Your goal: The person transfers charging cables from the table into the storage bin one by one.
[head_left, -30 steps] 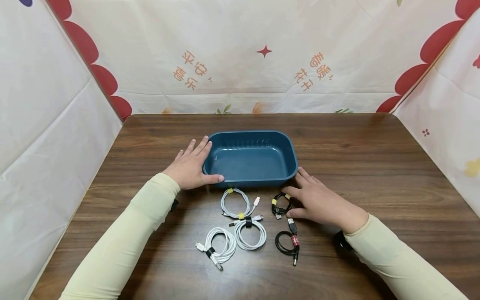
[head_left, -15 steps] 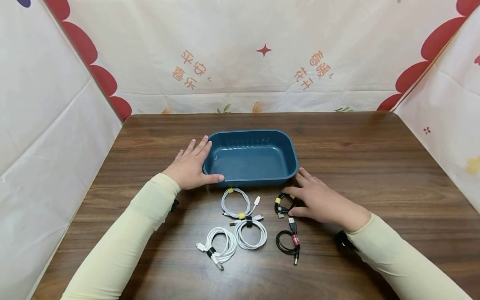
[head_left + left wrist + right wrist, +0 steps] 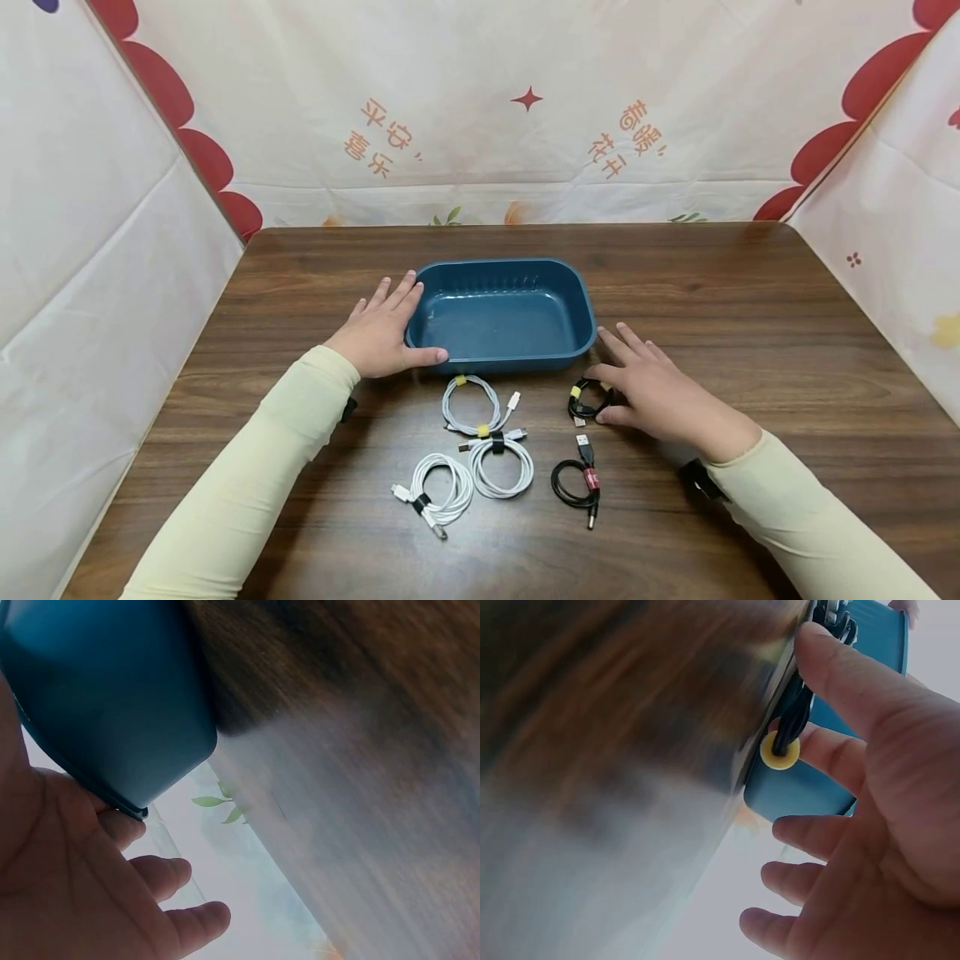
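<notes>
My left hand (image 3: 378, 333) rests at the left end of a blue plastic box (image 3: 495, 362), fingers spread and straight, thumb along its front left corner. In the left wrist view, the fingers (image 3: 161, 877) lie by the box's rim. Just right of the box, my right hand (image 3: 663, 396) holds a coiled black USB cable (image 3: 576, 410) with yellow ties between thumb and index finger. The right wrist view has this black cable (image 3: 793, 720) between those two digits, with the other fingers extended apart from it. Part of the coil is hidden behind the hand.
A grey-white cable (image 3: 446, 408) with yellow ties lies before the box. Closer are two white coiled cables (image 3: 531, 479) (image 3: 467, 492) with black ties, and a black cable (image 3: 556, 485) with a red tie. All lie on the brown wooden table (image 3: 300, 517). A printed curtain (image 3: 480, 142) stands behind.
My right hand has moved a little to the right and away from me, and the yellow-tied black cable has shifted with it. The left hand and the box stay in place.
</notes>
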Motion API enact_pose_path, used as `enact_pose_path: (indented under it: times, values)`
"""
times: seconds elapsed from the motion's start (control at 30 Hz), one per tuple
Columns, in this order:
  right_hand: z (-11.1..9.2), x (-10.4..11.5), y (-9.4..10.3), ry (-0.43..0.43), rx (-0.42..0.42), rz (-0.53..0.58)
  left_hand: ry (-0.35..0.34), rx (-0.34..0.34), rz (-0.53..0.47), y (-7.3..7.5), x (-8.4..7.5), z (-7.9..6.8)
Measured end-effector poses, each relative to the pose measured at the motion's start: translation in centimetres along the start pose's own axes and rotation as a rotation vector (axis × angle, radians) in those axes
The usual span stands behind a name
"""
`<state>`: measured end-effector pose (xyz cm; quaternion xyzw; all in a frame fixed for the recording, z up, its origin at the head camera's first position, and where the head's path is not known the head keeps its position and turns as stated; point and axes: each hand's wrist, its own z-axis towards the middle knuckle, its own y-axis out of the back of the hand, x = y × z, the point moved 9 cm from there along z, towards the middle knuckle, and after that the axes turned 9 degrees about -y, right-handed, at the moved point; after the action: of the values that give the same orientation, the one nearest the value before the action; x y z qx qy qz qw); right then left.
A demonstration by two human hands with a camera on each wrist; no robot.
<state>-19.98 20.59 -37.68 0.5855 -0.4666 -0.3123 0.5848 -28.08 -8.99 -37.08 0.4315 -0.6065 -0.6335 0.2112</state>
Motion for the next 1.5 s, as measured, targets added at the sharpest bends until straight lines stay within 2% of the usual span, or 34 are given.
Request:
enact_pose_path:
  times: [0.2,0.4,0.57,0.77,1.07,1.5]
  values:
    - [-0.4,-0.6,0.8,-0.043,-0.018,-0.013,-0.004,-0.006,-0.002,0.0,-0.1,0.0]
    - [-1.1,-0.7,3.0,-0.059,-0.05,0.009,0.0,-0.007,-0.003,0.0,0.0,0.0]
    - [-1.6,-0.3,4.8,-0.042,-0.099,0.019,0.001,-0.011,0.013,0.0,0.1,0.0]
    - [-1.7,0.1,6.1,-0.004,-0.154,0.02,-0.003,-0.016,0.012,0.0,0.1,0.1]
    - [-0.5,1.3,7.4,-0.016,-0.149,-0.007,0.005,-0.008,-0.024,-0.1,0.1,0.0]
    - [2.2,2.4,8.3,-0.001,-0.09,0.001,0.008,0.0,0.015,0.1,-0.1,0.0]
